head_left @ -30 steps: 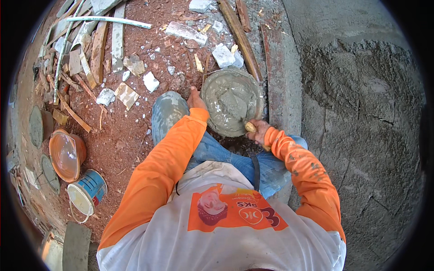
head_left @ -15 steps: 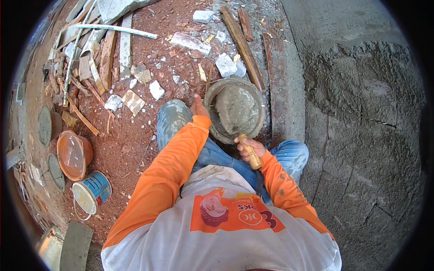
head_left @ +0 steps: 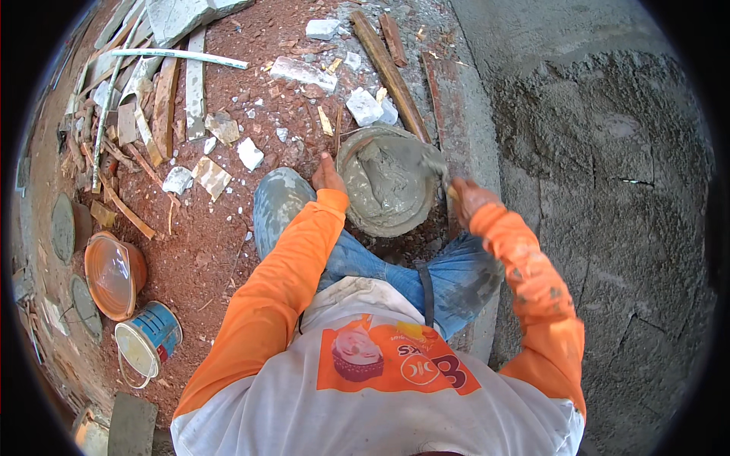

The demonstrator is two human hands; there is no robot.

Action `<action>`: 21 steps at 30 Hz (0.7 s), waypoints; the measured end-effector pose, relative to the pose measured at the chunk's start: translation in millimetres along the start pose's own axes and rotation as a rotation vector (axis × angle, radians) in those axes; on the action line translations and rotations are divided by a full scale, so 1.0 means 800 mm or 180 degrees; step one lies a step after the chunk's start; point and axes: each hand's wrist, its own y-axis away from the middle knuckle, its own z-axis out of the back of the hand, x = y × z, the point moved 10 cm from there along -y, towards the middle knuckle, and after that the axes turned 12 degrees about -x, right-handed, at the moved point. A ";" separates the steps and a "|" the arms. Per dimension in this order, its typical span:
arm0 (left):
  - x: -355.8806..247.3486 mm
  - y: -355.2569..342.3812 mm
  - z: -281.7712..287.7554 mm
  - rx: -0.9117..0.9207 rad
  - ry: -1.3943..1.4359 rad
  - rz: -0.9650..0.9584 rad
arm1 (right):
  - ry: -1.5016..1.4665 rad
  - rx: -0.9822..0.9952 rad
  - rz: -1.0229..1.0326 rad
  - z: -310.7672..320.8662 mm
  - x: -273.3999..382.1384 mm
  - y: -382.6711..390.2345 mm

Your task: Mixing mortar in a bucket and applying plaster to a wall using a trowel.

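A round bucket (head_left: 344, 163) of wet grey mortar (head_left: 388, 182) stands between my knees. My left hand (head_left: 328, 175) is at its left side, closed against the rim, with some fingers hidden. To the right of the bucket, my right hand (head_left: 473, 201) grips a trowel by its wooden handle, most of which the fingers cover. The trowel's blade (head_left: 434, 161), smeared by motion, is at the bucket's right rim. Swirled ridges mark the mortar's surface.
Fresh rough mortar (head_left: 585, 129) covers the wall surface on the right. Wooden planks (head_left: 388, 72) and white rubble (head_left: 365, 106) lie beyond the bucket. On the left are an orange tub (head_left: 141, 270), a blue paint bucket (head_left: 169, 330), a white pipe (head_left: 182, 54) and scrap wood.
My right hand has swung right and outward with the trowel, from the bucket's near edge to its right side. The mortar's surface has changed shape. My left hand stays at the bucket's left side.
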 end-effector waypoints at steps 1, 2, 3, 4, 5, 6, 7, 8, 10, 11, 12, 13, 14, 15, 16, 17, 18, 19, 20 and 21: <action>-0.003 -0.002 0.001 -0.0004 0.0000 0.0003 | 0.0305 -0.0211 -0.0016 0.010 0.005 -0.020; -0.007 -0.003 -0.002 0.0067 -0.0216 -0.0109 | 0.0316 -0.0201 -0.0018 0.004 0.004 -0.037; -0.014 -0.002 -0.008 0.0146 -0.0431 -0.0227 | 0.0477 0.0052 -0.0083 -0.016 -0.006 -0.052; -0.017 0.004 -0.010 0.0153 -0.0429 -0.0219 | 0.0633 0.0308 -0.0148 -0.035 -0.015 -0.056; -0.026 0.008 -0.012 0.0192 -0.0351 -0.0220 | 0.0621 0.0307 -0.0135 -0.045 -0.014 -0.058; -0.030 0.012 -0.014 0.0234 -0.0276 -0.0219 | 0.0606 0.0766 -0.0450 -0.071 -0.027 -0.051; -0.030 0.011 -0.017 0.0228 -0.0290 -0.0222 | 0.0590 0.1229 -0.0768 -0.094 -0.040 -0.040; -0.035 0.014 -0.019 0.0230 -0.0372 -0.0325 | 0.0678 0.1486 -0.0971 -0.094 -0.039 -0.027; -0.042 0.021 -0.021 0.0324 -0.0411 -0.0425 | 0.0732 0.1568 -0.0796 -0.126 -0.049 -0.018; -0.041 0.023 -0.020 0.0329 -0.0438 -0.0395 | 0.0798 0.1625 -0.0632 -0.130 -0.043 -0.012; -0.040 0.022 -0.021 0.0316 -0.0386 -0.0401 | 0.0790 0.1664 -0.0643 -0.131 -0.043 -0.007; -0.038 0.019 -0.022 0.0303 -0.0332 -0.0405 | 0.0664 0.1792 -0.0495 -0.135 -0.037 -0.002; -0.034 0.014 -0.024 0.0366 -0.0311 -0.0481 | 0.0539 0.1913 -0.0343 -0.133 -0.024 0.003; -0.023 0.006 -0.023 0.0355 -0.0323 -0.0467 | 0.0538 0.1933 -0.0334 -0.132 -0.021 0.006; -0.008 -0.001 -0.022 0.0386 -0.0272 -0.0307 | -0.0030 0.2041 -0.0790 -0.134 -0.020 0.019; 0.005 -0.004 -0.023 0.0424 -0.0211 -0.0135 | -0.0590 0.2134 -0.1260 -0.134 -0.017 0.035; 0.007 -0.004 -0.021 0.0397 -0.0221 -0.0121 | -0.1282 0.2203 -0.1596 -0.112 0.012 0.046; 0.004 -0.004 -0.021 0.0412 -0.0252 -0.0219 | -0.1273 0.2231 -0.1572 -0.119 0.016 0.053; -0.003 -0.002 -0.025 0.0445 -0.0272 -0.0319 | -0.1614 0.2225 -0.1684 -0.124 0.022 0.057; -0.006 0.002 -0.025 0.0426 -0.0269 -0.0315 | -0.1956 0.2214 -0.1789 -0.126 0.028 0.061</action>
